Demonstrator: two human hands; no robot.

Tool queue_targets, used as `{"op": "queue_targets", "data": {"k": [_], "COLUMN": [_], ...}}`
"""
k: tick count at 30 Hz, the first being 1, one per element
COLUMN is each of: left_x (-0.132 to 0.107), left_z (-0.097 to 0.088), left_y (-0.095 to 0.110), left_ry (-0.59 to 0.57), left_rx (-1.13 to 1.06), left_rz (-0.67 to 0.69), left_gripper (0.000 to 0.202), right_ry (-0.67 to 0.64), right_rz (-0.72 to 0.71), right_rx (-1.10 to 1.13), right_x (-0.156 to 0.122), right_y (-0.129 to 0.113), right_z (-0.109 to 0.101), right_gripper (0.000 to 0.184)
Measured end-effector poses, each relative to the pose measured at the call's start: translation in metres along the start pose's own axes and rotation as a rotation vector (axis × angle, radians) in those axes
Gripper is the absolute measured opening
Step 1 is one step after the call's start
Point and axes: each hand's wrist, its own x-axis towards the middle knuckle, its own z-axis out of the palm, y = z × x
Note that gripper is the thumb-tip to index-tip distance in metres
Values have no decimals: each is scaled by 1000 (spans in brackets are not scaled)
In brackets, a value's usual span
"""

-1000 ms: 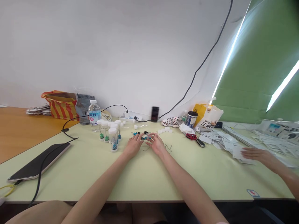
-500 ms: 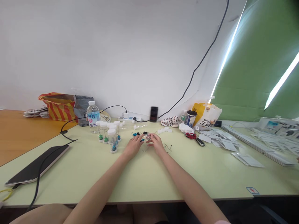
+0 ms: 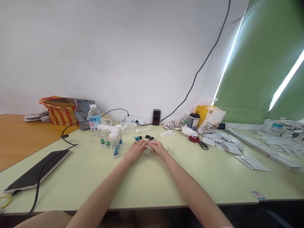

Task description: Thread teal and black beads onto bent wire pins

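My left hand (image 3: 136, 150) and my right hand (image 3: 158, 148) rest on the pale green table (image 3: 147, 180), fingertips meeting in a pinch at the middle. What they pinch is too small to make out. Just beyond the fingertips lie small blue and black pieces (image 3: 143, 137). A cluster of clear vials with white caps (image 3: 111, 136), holding green and blue bits, stands left of my left hand. Loose white caps (image 3: 166, 133) lie beyond my right hand, and thin wire hooks (image 3: 171, 150) lie to its right.
A water bottle (image 3: 94, 119), striped bag (image 3: 60, 110) and power strip (image 3: 132, 120) line the back. A tablet (image 3: 35, 171) with a black cable lies at left. Red scissors (image 3: 194, 139), a paper cup (image 3: 194, 120), a yellow bag (image 3: 210, 117) and scattered white packets (image 3: 251, 162) are at right.
My hands have drawn back a little from the blue and black pieces and closed together. Another person's hand, on the packets at right a second ago, has left the view.
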Motion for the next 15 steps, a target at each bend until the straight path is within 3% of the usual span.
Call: {"op": "queue_targets", "data": {"k": [5, 9, 12, 15], "left_x": [1, 1, -1, -2], "left_z": [-4, -4, -4, -5], "left_y": [1, -2, -5, -5], "left_ry": [-37, -18, 8, 30], "left_rx": [-11, -58, -88, -123], "left_rz": [-52, -217, -304, -325], "left_gripper": [40, 42, 42, 41], "right_ry": [-15, 248, 485, 520], "right_rz": [37, -18, -35, 12], "right_rx": [54, 83, -148, -500], "right_x": [4, 13, 20, 24], "right_y": [1, 4, 13, 27], "right_z": [-2, -19, -44, -69], "right_gripper": [39, 41, 31, 20]}}
